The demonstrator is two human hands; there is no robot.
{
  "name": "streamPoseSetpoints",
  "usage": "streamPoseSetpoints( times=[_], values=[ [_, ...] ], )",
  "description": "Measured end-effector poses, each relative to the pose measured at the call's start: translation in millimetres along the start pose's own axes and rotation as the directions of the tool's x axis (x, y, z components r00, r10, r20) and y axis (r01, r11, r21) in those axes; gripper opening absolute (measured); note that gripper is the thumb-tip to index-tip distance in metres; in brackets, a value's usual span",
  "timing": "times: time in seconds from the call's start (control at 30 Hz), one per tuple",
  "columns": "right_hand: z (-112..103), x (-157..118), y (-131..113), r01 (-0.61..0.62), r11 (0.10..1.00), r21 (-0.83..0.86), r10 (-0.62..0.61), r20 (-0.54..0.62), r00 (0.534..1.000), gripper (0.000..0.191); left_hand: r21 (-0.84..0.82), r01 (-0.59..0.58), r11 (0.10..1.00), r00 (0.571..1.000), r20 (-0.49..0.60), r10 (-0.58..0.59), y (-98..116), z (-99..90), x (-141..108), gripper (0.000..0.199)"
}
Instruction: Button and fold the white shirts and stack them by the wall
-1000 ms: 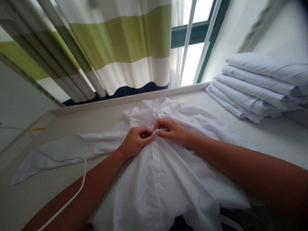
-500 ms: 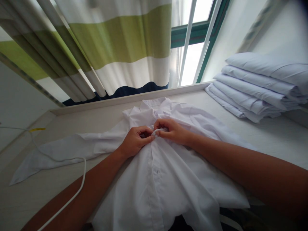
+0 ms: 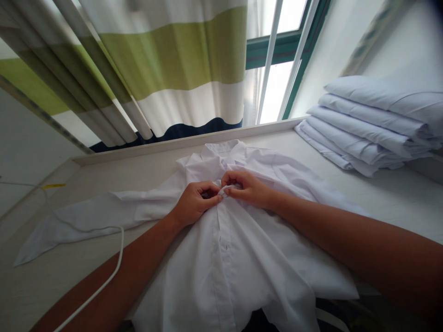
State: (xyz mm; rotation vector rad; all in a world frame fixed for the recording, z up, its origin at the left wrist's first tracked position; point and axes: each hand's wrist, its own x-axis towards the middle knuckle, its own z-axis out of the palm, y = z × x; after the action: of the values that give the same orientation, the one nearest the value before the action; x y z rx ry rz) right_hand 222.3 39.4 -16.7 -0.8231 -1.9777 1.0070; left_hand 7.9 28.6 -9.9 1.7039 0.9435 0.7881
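A white button-up shirt (image 3: 199,267) lies front side up, its collar toward the window and its lower end hanging toward me. One sleeve stretches out to the left. My left hand (image 3: 197,200) pinches the front placket between thumb and fingers. Right beside it, my right hand (image 3: 247,188) pinches a raised fold of the same placket. The fingertips nearly meet, and any button between them is hidden. Below the hands a buttonhole shows on the placket.
Folded white garments form a stack (image 3: 370,124) at the right. A white cable (image 3: 121,244) crosses the left sleeve and my left forearm. Behind the table's raised back edge (image 3: 173,146) hang green and white curtains (image 3: 180,55) beside a barred window (image 3: 277,87).
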Motion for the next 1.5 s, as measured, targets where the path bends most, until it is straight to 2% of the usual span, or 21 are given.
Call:
streamPoseSetpoints(
  times=[0.43, 0.63, 0.93, 1.27, 1.5],
  values=[
    [-2.8, 0.0, -0.4, 0.009, 1.000, -0.020, -0.009, 0.020, 1.000, 0.009, 0.035, -0.004, 0.999, 1.000, 0.002, 0.004, 0.1, -0.5, -1.6, 0.026],
    [-4.0, 0.2, 1.8, 0.003, 0.999, 0.037, -0.004, 0.021, 1.000, 0.014, 0.044, -0.028, 0.999, 0.999, 0.035, 0.027, 3.2, -0.9, -1.7, 0.025],
    [-5.9, 0.8, 1.1, -0.022, 0.988, 0.150, 0.008, 0.092, 0.996, 0.020, 0.071, -0.047, 0.996, 0.999, 0.017, 0.046, 2.5, -1.9, -2.3, 0.025],
    [-8.4, 1.5, 3.6, -0.012, 0.995, 0.101, -0.003, 0.143, 0.990, 0.010, 0.055, -0.025, 0.998, 0.999, 0.038, 0.023, -3.4, -3.5, -2.5, 0.023],
    [-8.9, 2.2, 5.0, -0.062, 0.992, 0.112, 0.045, 0.141, 0.989, 0.016, 0.096, -0.051, 0.994, 0.998, 0.035, 0.047, 0.6, -3.6, -2.6, 0.022]
  ],
)
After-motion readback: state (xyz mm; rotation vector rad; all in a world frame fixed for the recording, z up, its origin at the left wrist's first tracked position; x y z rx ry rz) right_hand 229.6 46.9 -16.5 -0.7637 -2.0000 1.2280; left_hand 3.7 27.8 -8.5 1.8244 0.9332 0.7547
